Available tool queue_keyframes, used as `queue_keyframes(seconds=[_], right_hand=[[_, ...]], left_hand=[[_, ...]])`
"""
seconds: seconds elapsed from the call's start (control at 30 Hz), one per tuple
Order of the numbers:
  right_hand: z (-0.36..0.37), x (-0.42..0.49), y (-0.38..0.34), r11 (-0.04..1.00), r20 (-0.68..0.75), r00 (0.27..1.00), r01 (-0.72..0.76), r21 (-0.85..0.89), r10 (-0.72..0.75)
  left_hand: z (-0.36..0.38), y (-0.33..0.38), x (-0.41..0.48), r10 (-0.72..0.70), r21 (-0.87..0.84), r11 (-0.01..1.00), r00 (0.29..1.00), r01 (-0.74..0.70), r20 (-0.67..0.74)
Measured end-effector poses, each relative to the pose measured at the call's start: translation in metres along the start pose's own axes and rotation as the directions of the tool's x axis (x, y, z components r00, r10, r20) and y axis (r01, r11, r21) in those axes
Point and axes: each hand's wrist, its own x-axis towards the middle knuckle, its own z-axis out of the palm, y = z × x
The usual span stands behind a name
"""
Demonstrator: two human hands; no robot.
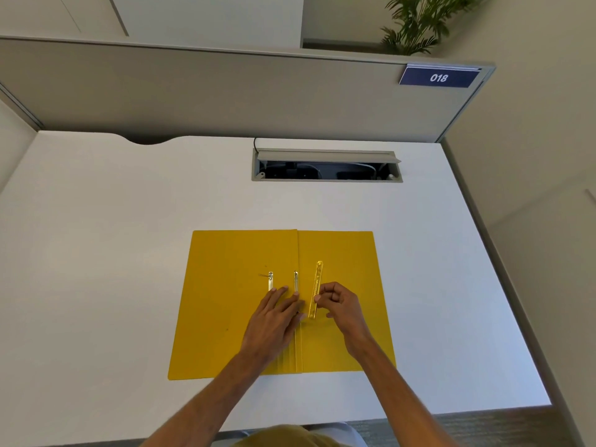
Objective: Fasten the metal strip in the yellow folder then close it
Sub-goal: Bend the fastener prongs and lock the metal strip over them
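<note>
A yellow folder (225, 301) lies open and flat on the white desk. Two thin metal prongs stick out near its spine, one (270, 280) on the left leaf and one (295, 280) at the crease. A gold metal strip (317, 275) lies lengthwise on the right leaf. My left hand (274, 317) rests flat on the folder beside the spine, fingers spread and covering the prongs' lower ends. My right hand (338, 304) pinches the strip's lower half between thumb and fingers.
An open cable hatch (325, 166) is set into the desk behind the folder. A grey partition (225, 88) with a blue "018" sign (438, 78) closes off the back. The desk's right edge (503, 285) runs beside a wall.
</note>
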Motion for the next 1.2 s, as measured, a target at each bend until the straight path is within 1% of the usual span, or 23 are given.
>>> queue_keyframes(seconds=[0.1, 0.3, 0.63, 0.93, 1.0, 1.07, 1.13, 1.2], right_hand=[[0.003, -0.001, 0.001, 1.0, 0.017, 1.0, 0.02, -0.001, -0.02], [0.011, -0.001, 0.002, 0.999, 0.055, 0.998, 0.035, -0.03, -0.033], [0.015, 0.003, 0.007, 0.997, 0.031, 0.999, 0.024, -0.068, -0.022], [0.02, 0.003, 0.008, 0.994, 0.008, 0.999, 0.049, -0.094, -0.048], [0.02, 0.004, 0.01, 0.989, -0.027, 0.997, 0.068, -0.134, -0.072], [0.02, 0.004, 0.011, 0.983, -0.058, 0.994, 0.083, -0.165, -0.094], [0.019, 0.004, 0.011, 0.979, -0.067, 0.992, 0.095, -0.181, -0.109], [0.019, 0.005, 0.011, 0.975, -0.058, 0.992, 0.1, -0.199, -0.114]], left_hand=[[-0.001, 0.001, 0.0, 0.011, 0.025, 1.0, 1.0, -0.01, -0.027], [0.0, 0.001, 0.001, 0.009, 0.049, 0.999, 1.0, -0.008, -0.022], [0.007, 0.0, 0.0, 0.001, 0.026, 1.0, 0.998, 0.001, -0.056], [0.008, -0.001, -0.002, 0.001, 0.026, 1.0, 0.998, 0.001, -0.065], [0.008, 0.0, -0.003, -0.011, -0.002, 1.0, 0.998, 0.011, -0.063], [0.009, 0.001, -0.005, -0.041, -0.072, 0.997, 0.996, 0.035, -0.079], [0.008, 0.001, -0.007, -0.103, -0.201, 0.976, 0.992, 0.086, -0.077], [0.005, -0.002, -0.007, -0.164, -0.34, 0.931, 0.984, 0.129, -0.076]])
